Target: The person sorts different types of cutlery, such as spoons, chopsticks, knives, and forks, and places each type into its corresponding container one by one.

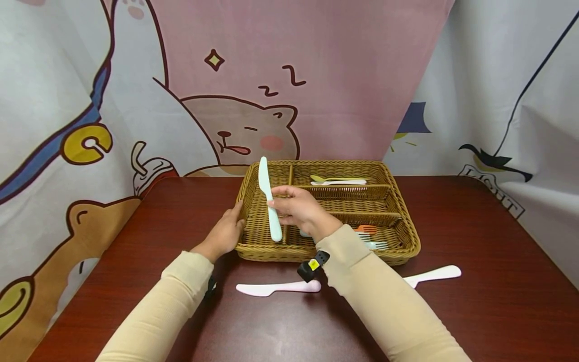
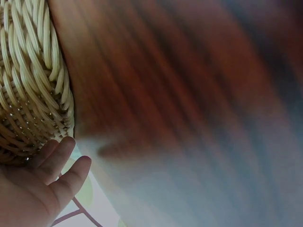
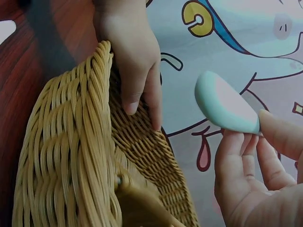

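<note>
Left hand [image 1: 222, 235], fingers extended, rests on the basket [image 1: 267, 254], steadying it, I judge; right hand [image 1: 302, 208] pinches the mint knife [image 1: 265, 183] by its handle, seemingly for control.

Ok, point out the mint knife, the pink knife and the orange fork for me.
Mint knife [image 1: 266, 186]: head view, on the blade near the handle.
Pink knife [image 1: 279, 287]: head view, handle's blade end.
Orange fork [image 1: 365, 230]: head view, on its head.

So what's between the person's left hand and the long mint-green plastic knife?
In the head view, just the bare left compartment of the brown woven wicker basket shows between the left hand and the knife.
</note>
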`<state>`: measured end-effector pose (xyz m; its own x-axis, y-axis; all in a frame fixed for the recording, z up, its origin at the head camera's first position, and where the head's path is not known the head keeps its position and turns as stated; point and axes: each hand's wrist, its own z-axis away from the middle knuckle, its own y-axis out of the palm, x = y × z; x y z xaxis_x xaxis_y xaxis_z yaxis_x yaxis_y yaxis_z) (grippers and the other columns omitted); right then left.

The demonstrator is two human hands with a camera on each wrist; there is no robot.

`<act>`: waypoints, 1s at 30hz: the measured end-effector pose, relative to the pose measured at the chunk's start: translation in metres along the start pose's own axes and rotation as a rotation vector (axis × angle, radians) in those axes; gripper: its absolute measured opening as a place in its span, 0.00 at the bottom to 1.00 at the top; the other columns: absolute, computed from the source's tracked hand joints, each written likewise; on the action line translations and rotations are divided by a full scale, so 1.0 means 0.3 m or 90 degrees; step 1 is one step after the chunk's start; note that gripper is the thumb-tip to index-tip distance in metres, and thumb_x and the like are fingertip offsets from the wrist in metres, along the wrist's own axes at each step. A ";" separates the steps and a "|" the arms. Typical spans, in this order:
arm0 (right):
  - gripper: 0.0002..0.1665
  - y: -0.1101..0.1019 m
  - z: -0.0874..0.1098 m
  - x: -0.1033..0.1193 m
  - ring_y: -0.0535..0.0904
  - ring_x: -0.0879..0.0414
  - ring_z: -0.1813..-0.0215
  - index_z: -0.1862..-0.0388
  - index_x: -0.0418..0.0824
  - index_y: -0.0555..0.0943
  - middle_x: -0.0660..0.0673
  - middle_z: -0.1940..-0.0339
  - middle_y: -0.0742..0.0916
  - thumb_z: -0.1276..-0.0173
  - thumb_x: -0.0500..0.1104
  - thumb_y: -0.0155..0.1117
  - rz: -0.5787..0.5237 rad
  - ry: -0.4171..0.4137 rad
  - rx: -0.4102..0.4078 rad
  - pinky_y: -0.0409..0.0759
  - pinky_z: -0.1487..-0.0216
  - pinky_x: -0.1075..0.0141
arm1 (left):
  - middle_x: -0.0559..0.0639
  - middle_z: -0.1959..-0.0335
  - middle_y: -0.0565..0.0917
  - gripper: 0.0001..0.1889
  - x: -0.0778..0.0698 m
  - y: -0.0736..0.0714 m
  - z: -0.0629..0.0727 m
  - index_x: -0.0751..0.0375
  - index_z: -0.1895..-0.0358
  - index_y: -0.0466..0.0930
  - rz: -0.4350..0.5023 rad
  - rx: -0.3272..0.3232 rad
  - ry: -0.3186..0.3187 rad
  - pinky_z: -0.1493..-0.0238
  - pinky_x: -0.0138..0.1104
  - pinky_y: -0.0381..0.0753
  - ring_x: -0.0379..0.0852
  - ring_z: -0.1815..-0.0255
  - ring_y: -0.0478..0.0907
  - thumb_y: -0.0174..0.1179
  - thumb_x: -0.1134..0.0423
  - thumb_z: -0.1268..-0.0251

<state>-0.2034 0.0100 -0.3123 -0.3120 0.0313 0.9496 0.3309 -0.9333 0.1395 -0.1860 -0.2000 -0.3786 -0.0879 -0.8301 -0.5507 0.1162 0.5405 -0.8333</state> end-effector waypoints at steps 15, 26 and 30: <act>0.21 0.079 -0.083 -0.028 0.79 0.57 0.67 0.40 0.40 0.76 0.45 0.64 0.83 0.32 0.32 0.60 -0.153 0.036 -0.077 0.79 0.67 0.65 | 0.72 0.32 0.62 0.31 -0.006 -0.002 0.003 0.68 0.23 0.43 0.004 -0.008 0.008 0.30 0.51 0.59 0.63 0.30 0.61 0.41 0.65 0.24; 0.21 0.127 -0.123 -0.073 0.78 0.57 0.70 0.41 0.40 0.75 0.40 0.57 0.83 0.32 0.30 0.60 -0.205 0.056 -0.088 0.78 0.69 0.66 | 0.73 0.35 0.65 0.31 -0.001 0.003 -0.004 0.70 0.24 0.45 0.006 -0.023 0.021 0.32 0.51 0.61 0.63 0.32 0.63 0.42 0.67 0.25; 0.21 0.135 -0.130 -0.081 0.79 0.58 0.70 0.42 0.40 0.75 0.40 0.55 0.84 0.32 0.31 0.60 -0.204 0.058 -0.096 0.79 0.69 0.65 | 0.73 0.35 0.65 0.31 0.000 0.003 -0.004 0.70 0.24 0.45 0.003 -0.024 0.020 0.32 0.51 0.61 0.64 0.33 0.64 0.42 0.67 0.25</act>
<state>-0.2172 -0.0425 -0.3407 -0.4588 0.3056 0.8344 0.0704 -0.9236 0.3769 -0.1871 -0.1994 -0.3795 -0.1192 -0.8227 -0.5558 0.0801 0.5500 -0.8313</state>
